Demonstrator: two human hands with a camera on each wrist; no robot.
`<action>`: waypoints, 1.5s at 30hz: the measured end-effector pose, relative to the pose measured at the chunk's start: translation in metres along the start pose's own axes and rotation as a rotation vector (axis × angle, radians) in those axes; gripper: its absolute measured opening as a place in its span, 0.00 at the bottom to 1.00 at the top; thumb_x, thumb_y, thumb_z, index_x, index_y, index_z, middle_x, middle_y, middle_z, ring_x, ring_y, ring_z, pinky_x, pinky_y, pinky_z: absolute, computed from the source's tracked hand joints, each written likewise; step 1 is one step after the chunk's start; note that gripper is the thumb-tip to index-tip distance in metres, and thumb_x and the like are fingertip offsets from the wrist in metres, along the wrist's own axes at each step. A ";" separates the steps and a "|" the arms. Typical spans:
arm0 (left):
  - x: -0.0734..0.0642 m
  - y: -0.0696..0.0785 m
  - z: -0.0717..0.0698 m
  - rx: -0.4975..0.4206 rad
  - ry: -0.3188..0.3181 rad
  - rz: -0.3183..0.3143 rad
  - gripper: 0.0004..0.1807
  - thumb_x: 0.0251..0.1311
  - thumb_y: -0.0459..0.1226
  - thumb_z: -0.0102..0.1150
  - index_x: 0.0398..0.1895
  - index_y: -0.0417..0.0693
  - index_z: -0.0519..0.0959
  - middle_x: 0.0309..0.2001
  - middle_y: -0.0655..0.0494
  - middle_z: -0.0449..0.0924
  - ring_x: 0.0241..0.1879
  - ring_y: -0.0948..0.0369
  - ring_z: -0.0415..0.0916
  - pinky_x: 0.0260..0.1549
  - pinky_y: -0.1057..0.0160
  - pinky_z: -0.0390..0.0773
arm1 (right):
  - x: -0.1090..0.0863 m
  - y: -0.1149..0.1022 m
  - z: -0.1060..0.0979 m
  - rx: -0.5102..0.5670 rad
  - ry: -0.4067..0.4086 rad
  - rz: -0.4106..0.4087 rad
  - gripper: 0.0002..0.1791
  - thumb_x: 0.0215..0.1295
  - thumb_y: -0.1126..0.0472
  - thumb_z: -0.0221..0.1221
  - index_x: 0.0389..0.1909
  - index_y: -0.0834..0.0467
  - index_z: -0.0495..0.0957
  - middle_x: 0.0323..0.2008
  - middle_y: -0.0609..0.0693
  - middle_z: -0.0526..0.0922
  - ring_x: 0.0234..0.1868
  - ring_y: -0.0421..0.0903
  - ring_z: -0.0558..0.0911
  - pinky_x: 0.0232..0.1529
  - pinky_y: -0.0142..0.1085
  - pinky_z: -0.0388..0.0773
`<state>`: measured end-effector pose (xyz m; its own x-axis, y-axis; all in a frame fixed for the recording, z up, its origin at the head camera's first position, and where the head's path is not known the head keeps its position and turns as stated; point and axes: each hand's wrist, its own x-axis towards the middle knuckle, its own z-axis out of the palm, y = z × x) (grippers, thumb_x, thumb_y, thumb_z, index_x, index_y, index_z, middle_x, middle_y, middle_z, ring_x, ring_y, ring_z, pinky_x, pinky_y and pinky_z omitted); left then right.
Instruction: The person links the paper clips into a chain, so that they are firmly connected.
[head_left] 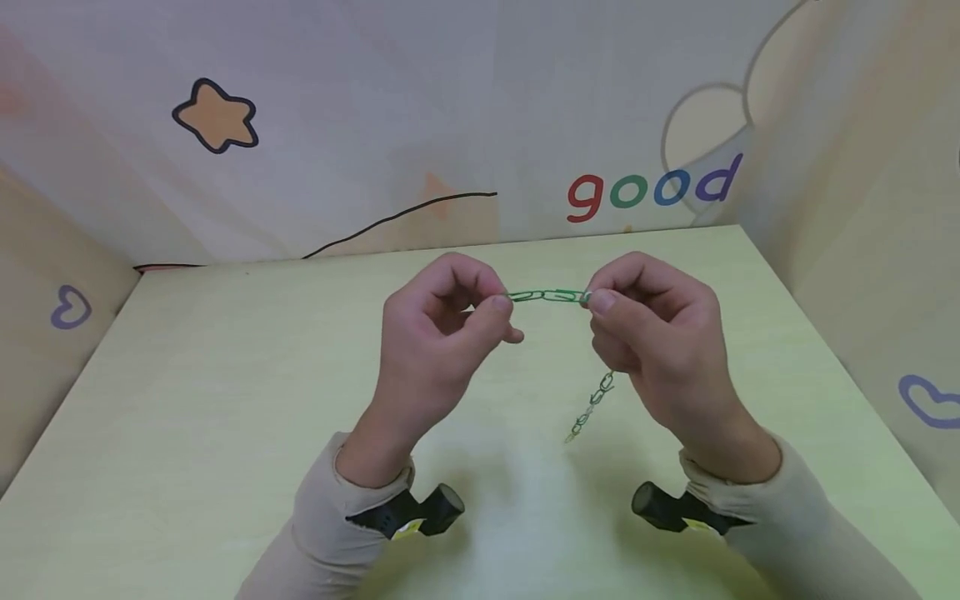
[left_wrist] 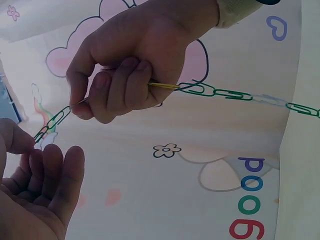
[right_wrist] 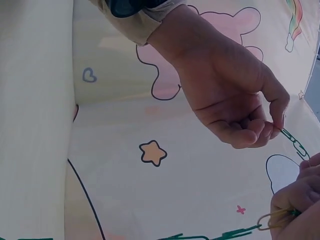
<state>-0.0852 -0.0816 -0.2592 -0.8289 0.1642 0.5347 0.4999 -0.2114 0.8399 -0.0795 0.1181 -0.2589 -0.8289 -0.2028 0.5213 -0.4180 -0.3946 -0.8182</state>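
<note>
Between finger and thumb, my left hand (head_left: 442,333) pinches one end of a short stretch of linked green paper clips (head_left: 559,295). My right hand (head_left: 667,342) pinches the other end, so the clips run nearly level between the two hands. From under the right hand's curled fingers trails the rest of the paper clip chain (head_left: 600,390), down towards the table. In the left wrist view, a yellow paper clip (left_wrist: 165,86) emerges from the right fist, followed by green clips (left_wrist: 232,94) and one pale clip (left_wrist: 270,100). Clip parts inside the right fist are hidden.
A pale table (head_left: 247,400) lies below both hands. Behind it stands a printed backdrop (head_left: 360,108) with a star and the word "good", and printed side panels flank it. Each wrist carries a black camera, the left one (head_left: 442,508) and the right one (head_left: 654,505).
</note>
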 end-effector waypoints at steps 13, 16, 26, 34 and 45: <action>0.001 0.012 -0.012 -0.005 -0.063 0.012 0.06 0.61 0.29 0.55 0.35 0.30 0.74 0.31 0.48 0.75 0.26 0.54 0.73 0.26 0.53 0.84 | 0.002 0.001 -0.001 -0.148 -0.294 0.139 0.19 0.73 0.75 0.44 0.50 0.60 0.81 0.29 0.57 0.79 0.21 0.50 0.76 0.17 0.39 0.75; 0.000 0.013 -0.011 0.004 -0.096 -0.002 0.06 0.61 0.28 0.55 0.37 0.30 0.74 0.32 0.47 0.75 0.28 0.54 0.74 0.27 0.52 0.84 | 0.002 0.002 -0.002 -0.185 -0.325 0.165 0.19 0.74 0.74 0.44 0.50 0.58 0.81 0.34 0.58 0.83 0.25 0.53 0.81 0.28 0.42 0.83; 0.001 0.016 -0.011 0.122 -0.187 -0.008 0.02 0.64 0.28 0.56 0.38 0.36 0.77 0.30 0.51 0.77 0.23 0.55 0.71 0.22 0.59 0.76 | 0.005 0.004 -0.001 -0.132 -0.363 0.135 0.14 0.74 0.74 0.45 0.48 0.65 0.78 0.35 0.59 0.82 0.34 0.55 0.84 0.42 0.47 0.84; -0.001 0.014 -0.008 0.183 -0.219 -0.019 0.02 0.65 0.28 0.57 0.37 0.39 0.78 0.26 0.55 0.75 0.22 0.56 0.67 0.21 0.62 0.68 | 0.003 0.005 0.002 -0.145 -0.332 0.109 0.08 0.70 0.77 0.49 0.42 0.66 0.76 0.31 0.59 0.80 0.30 0.53 0.82 0.37 0.42 0.83; 0.000 0.001 -0.004 0.105 -0.237 -0.056 0.06 0.66 0.29 0.57 0.44 0.36 0.78 0.33 0.51 0.78 0.23 0.54 0.71 0.23 0.59 0.77 | 0.001 0.001 0.001 -0.281 -0.198 0.026 0.07 0.65 0.80 0.53 0.37 0.68 0.78 0.27 0.57 0.81 0.27 0.50 0.82 0.32 0.36 0.81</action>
<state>-0.0859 -0.0861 -0.2593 -0.7806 0.3962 0.4835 0.4884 -0.0962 0.8673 -0.0798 0.1169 -0.2589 -0.7642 -0.3901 0.5136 -0.5065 -0.1300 -0.8524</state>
